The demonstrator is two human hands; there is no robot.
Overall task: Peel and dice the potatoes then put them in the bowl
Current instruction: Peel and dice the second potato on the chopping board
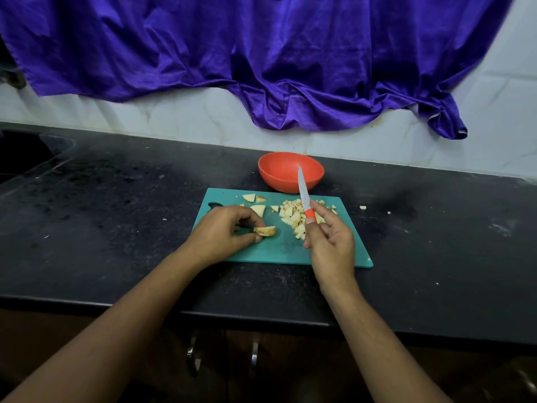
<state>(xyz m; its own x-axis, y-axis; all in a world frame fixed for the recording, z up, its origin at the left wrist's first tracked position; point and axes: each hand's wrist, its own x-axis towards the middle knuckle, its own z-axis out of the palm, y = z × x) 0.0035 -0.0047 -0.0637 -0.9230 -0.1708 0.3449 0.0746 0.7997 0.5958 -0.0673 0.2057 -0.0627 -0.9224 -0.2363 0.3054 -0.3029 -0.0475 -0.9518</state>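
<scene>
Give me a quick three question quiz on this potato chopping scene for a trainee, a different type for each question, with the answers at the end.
1. True or false: the orange bowl holds no potato yet.
2. Fill in the gap: the right hand holds the ___ with its tip pointing toward the bowl.
3. Multiple choice: on the teal cutting board, the left hand pinches A) a potato slice, B) a peeler, C) a spoon.

Key: 1 true; 2 knife; 3 A.
</scene>
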